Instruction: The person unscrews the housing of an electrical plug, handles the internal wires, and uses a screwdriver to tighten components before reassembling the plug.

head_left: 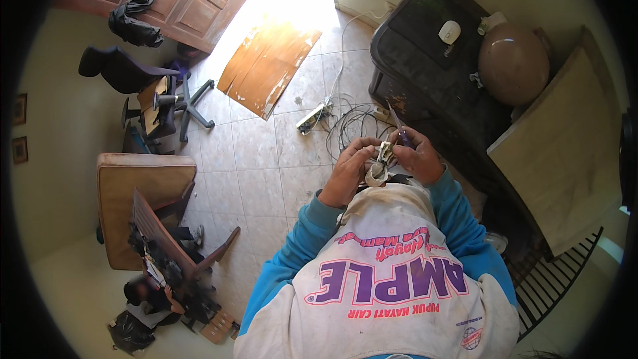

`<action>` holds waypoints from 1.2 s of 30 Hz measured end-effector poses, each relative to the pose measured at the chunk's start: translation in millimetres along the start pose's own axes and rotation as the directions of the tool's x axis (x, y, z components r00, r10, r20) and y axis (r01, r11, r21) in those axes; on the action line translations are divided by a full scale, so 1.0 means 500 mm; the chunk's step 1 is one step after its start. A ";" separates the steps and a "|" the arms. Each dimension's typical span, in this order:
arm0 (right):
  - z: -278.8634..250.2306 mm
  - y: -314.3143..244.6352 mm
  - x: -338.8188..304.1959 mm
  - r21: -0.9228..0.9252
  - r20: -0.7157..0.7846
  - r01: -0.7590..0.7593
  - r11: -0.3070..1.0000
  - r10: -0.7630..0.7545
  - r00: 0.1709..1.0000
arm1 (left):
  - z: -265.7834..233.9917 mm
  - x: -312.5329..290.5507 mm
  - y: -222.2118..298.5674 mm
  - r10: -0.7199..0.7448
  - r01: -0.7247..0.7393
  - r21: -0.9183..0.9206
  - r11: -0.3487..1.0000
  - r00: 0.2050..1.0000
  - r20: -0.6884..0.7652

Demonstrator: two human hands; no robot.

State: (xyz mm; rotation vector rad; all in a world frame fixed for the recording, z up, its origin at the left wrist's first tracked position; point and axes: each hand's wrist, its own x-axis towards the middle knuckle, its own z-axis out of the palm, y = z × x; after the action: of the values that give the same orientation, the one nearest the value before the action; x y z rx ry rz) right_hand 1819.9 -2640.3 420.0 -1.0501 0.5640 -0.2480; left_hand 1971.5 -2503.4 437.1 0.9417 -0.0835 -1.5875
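left hand (pixel 350 167) grips a small white electrical fitting (pixel 381 163), right hand (pixel 417 154) pinches a thin screwdriver (pixel 399 126) against it, above tiled floor (pixel 259 159).

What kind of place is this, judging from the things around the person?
Probably a room in a house or small office under repair: a tiled floor with a power strip and loose cables, a swivel chair, and a dark desk.

Two hands (pixel 350 171), one socket (pixel 381 163), one screwdriver (pixel 399 126)
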 end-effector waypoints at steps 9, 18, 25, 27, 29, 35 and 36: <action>-0.001 0.015 0.025 0.178 0.053 -0.078 0.981 0.069 0.996 | 0.011 0.004 -0.008 0.014 0.008 -0.161 0.987 0.991 0.135; 0.021 0.025 0.028 0.078 -0.048 -0.006 0.997 0.010 0.999 | -0.013 0.016 -0.054 0.106 -0.100 -0.188 0.977 0.994 0.023; 0.040 0.024 0.020 0.084 -0.194 0.027 0.996 -0.011 0.981 | -0.012 0.012 -0.040 0.048 -0.038 -0.246 0.968 0.998 0.033; 0.050 0.027 0.008 0.049 -0.294 0.044 0.998 -0.028 0.955 | -0.013 0.017 -0.042 0.059 -0.049 -0.270 0.962 0.998 0.031; 0.047 0.042 -0.005 -0.076 -0.377 0.071 0.995 -0.095 0.921 | -0.009 0.015 -0.035 0.082 -0.078 -0.273 0.959 0.997 0.002; 0.073 0.021 -0.042 -0.238 -0.227 0.098 0.966 -0.153 0.962 | -0.014 0.026 -0.031 0.111 -0.112 -0.388 0.915 0.994 -0.026; 0.078 0.012 -0.041 -0.241 -0.229 0.086 0.967 -0.143 0.963 | -0.012 0.024 -0.028 0.116 -0.121 -0.395 0.911 0.993 -0.036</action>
State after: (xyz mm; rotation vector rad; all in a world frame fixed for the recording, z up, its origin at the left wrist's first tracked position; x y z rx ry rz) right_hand 1823.7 -2599.2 436.0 -1.2883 0.7687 -0.4272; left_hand 1964.6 -2507.3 419.2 0.6148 0.1831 -1.4150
